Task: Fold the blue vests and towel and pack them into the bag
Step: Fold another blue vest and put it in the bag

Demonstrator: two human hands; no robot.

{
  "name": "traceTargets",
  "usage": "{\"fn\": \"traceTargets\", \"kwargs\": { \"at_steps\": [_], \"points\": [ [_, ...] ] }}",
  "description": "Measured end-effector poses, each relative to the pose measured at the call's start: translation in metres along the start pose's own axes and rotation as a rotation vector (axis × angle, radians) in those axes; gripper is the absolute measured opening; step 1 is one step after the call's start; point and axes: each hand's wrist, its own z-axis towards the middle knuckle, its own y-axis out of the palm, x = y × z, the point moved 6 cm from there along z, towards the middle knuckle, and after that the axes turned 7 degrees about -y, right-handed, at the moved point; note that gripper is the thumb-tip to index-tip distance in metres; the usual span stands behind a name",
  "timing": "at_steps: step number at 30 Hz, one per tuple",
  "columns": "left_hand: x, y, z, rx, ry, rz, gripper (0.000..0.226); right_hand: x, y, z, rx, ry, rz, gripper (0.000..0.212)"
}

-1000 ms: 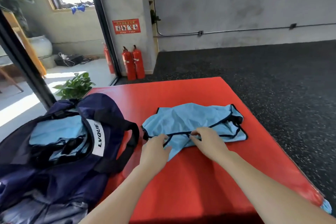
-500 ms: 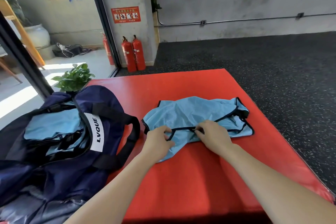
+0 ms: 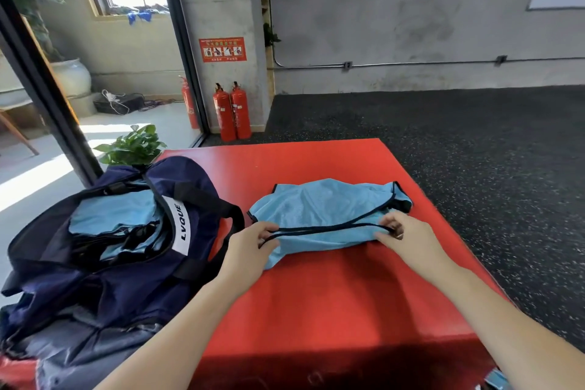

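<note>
Concrete walls and a black speckled rubber floor surround one red mat that fills the lower middle of the view. At 9 o'clock on the mat sits one navy duffel bag with a white LVQUE label; its top is open, and light blue fabric, trimmed in black, lies inside, though how many pieces cannot be told. Just right of the bag, near the mat's centre, one light blue mesh vest with black binding lies partly folded, its long side running from 9 to 3 o'clock. Two bare forearms reach in from 6 o'clock. The left hand pinches the vest's near black edge at the 9 o'clock end, fingers curled round the binding. The right hand pinches the same edge toward the 3 o'clock end, and the trim runs taut between them. At 12 o'clock, against a concrete pillar, stand three red fire extinguishers, two side by side and one further left behind the glass, with one red sign above. One leafy potted plant shows at 10 o'clock behind the bag, and one white ceramic jar stands beyond it. A scrap of blue cloth peeks in at 5 o'clock.
</note>
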Motion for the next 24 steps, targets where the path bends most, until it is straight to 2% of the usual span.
{"fn": "traceTargets", "kwargs": {
  "at_steps": [2, 6, 10, 14, 19, 21, 24],
  "points": [
    [0.004, -0.003, -0.008, -0.025, 0.045, 0.022, 0.025, -0.002, -0.016, -0.007, 0.064, -0.035, -0.009, 0.016],
    [-0.002, 0.001, -0.024, -0.185, 0.096, 0.174, 0.033, 0.004, -0.045, -0.026, 0.113, -0.123, -0.112, 0.019],
    [-0.009, -0.005, -0.037, -0.187, 0.166, 0.448, 0.02, 0.022, -0.07, -0.046, 0.097, -0.144, -0.276, 0.021],
    [-0.016, -0.025, -0.046, -0.077, 0.197, 0.444, 0.017, 0.038, -0.079, -0.061, 0.018, -0.197, -0.415, 0.036],
    [-0.011, -0.042, -0.065, 0.059, 0.351, 0.377, 0.022, 0.038, -0.07, -0.076, -0.058, -0.359, -0.568, 0.045],
    [-0.012, -0.041, -0.074, 0.032, 0.411, 0.411, 0.026, 0.042, -0.065, -0.083, -0.107, -0.421, -0.649, 0.054],
    [-0.025, -0.027, -0.086, -0.165, 0.427, 0.592, 0.031, 0.048, -0.049, -0.097, -0.374, -0.395, -0.781, 0.056]
  ]
}}
